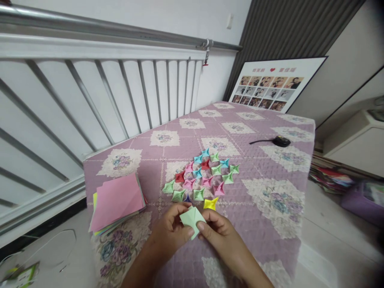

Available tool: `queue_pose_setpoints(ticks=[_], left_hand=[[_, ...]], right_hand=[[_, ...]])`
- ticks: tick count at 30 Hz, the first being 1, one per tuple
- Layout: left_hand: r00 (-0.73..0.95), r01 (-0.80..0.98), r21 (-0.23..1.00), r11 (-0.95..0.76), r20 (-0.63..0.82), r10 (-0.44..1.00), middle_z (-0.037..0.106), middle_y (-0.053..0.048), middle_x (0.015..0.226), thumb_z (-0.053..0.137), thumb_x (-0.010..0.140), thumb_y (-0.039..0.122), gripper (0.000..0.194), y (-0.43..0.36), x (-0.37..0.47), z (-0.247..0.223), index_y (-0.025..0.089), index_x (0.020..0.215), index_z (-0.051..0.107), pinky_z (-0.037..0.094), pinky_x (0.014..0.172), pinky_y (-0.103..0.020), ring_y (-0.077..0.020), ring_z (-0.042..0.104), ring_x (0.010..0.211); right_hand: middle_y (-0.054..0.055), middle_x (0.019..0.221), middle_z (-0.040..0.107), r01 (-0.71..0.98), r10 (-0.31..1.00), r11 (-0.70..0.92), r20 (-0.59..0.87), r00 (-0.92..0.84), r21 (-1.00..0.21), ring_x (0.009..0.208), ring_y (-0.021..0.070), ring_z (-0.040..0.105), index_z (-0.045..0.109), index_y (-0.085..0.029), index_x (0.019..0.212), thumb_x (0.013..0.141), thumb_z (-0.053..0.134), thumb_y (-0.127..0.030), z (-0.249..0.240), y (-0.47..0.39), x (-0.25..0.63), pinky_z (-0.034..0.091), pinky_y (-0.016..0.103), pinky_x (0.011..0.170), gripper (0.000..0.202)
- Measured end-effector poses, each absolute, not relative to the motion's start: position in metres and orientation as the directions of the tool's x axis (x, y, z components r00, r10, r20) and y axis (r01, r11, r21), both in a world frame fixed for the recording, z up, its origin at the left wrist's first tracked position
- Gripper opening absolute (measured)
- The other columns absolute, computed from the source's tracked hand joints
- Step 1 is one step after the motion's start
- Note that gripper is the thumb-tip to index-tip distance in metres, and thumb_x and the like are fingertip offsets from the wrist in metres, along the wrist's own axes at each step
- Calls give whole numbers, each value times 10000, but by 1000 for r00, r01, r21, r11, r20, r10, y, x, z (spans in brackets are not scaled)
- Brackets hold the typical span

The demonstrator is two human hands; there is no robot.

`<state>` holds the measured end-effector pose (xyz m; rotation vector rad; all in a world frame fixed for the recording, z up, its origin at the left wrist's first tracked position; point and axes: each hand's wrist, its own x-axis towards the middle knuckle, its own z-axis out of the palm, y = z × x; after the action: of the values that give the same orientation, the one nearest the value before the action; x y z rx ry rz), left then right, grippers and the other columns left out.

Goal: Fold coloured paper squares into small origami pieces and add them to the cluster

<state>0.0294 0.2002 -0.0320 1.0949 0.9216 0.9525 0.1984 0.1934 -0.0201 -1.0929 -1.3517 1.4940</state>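
Light green folded paper (191,218), one piece: diamond-shaped, crisply creased, gripped between thumb and fingers of both hands, left hand (171,230) at its left edge, right hand (220,234) at its right, raised over the near part of the table. Just beyond: small pointed origami pieces (207,181) in loose slanting rows, hollow-centred, in green, pink, red, blue; a yellow origami piece (211,204) sits just past the right hand. Left of the hands: a stack of square paper sheets (118,204), pink uppermost, edges uneven. Beneath all: a mauve quilted tablecloth (237,220) with cream, ragged-edged floral patches. Farther right on the cloth: a small black object (281,141) with a thin tail. Room: white ribbed radiator (136,90) along the left, metal pipe (126,30) above; dark ribbed panel (279,28) behind a photo board (276,86); purple container (358,202) at lower right.
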Motion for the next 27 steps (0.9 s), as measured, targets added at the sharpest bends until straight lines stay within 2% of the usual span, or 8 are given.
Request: queue_pose_setpoints(ticks=[4, 9, 14, 17, 22, 27], left_hand=[[298, -248, 954, 168, -89, 950, 634, -65, 1009, 728, 687, 348, 616, 203, 32, -39, 203, 1232, 480, 442, 765, -297, -193, 597, 872], [330, -199, 963, 181, -108, 938, 654, -22, 842, 638, 750, 245, 283, 201, 34, -32, 169, 1019, 595, 424, 729, -275, -163, 590, 790], [300, -95, 986, 140, -106, 948, 641, -20, 850, 593, 729, 174, 231, 200, 37, -35, 166, 960, 590, 413, 744, -279, -164, 572, 802], [309, -38, 987, 157, -138, 941, 621, -2, 805, 574, 717, 152, 257, 199, 40, -39, 171, 973, 581, 405, 704, -267, -158, 569, 768], [305, 7, 984, 175, -169, 937, 643, -6, 807, 572, 757, 235, 233, 197, 38, -35, 170, 978, 604, 408, 669, -258, -154, 572, 741], [331, 81, 966, 246, -259, 907, 626, 2, 682, 543, 791, 359, 199, 197, 35, -33, 169, 782, 602, 369, 551, -247, -124, 520, 566]], right_hand=[[-26, 707, 516, 30, 989, 21, 17, -150, -999, 694, 135, 463, 562, -190, 719, 815, 636, -447, -22, 195, 195, 373, 244, 655, 284], [-12, 714, 531, 107, 990, 101, 89, -112, -989, 712, 156, 495, 571, -198, 710, 829, 616, -409, -22, 195, 192, 390, 260, 674, 247], [20, 871, 589, 62, 988, 111, 103, -115, -992, 838, 180, 540, 593, -202, 772, 837, 618, -399, -22, 197, 193, 413, 273, 744, 209], [-3, 754, 560, 8, 997, 31, 31, -64, -999, 716, 152, 505, 567, -196, 736, 816, 634, -451, -26, 199, 194, 406, 255, 662, 275], [-24, 641, 508, -9, 1000, 8, 8, -1, -1000, 625, 132, 440, 540, -190, 659, 758, 680, -502, -28, 199, 194, 368, 243, 591, 356], [-21, 628, 505, -26, 999, 1, 0, 40, -1000, 615, 135, 445, 537, -197, 634, 733, 701, -515, -23, 197, 194, 374, 250, 588, 371]])
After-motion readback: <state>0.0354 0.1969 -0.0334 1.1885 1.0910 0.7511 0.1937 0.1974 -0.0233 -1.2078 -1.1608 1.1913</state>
